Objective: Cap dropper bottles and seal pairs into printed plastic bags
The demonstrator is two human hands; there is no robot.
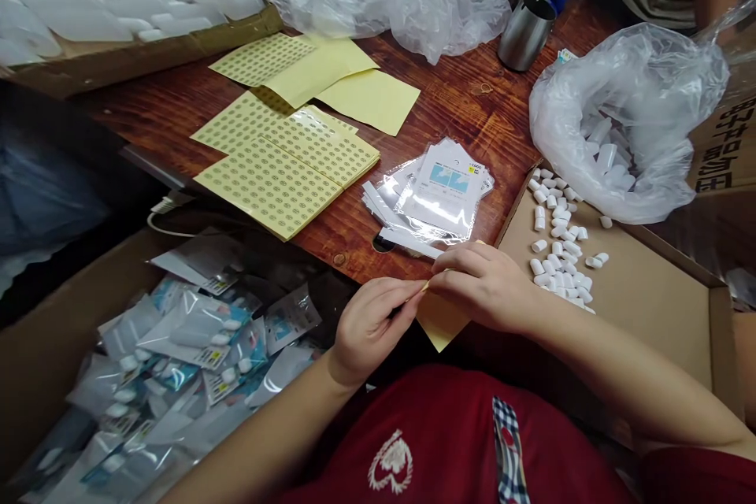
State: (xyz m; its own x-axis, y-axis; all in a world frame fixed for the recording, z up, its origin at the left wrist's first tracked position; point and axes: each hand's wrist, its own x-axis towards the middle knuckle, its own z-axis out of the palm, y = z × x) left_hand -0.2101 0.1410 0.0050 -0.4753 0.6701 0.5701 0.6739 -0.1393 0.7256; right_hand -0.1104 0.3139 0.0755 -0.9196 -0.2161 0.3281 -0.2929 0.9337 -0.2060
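Yellow sheet (442,326) is at the table's (461,98) near edge, pinched by left hand (372,323) and right hand (487,283). Looks light, thin, bendy; probably creases easily. Best hold: edges, fingertips, light pressure.
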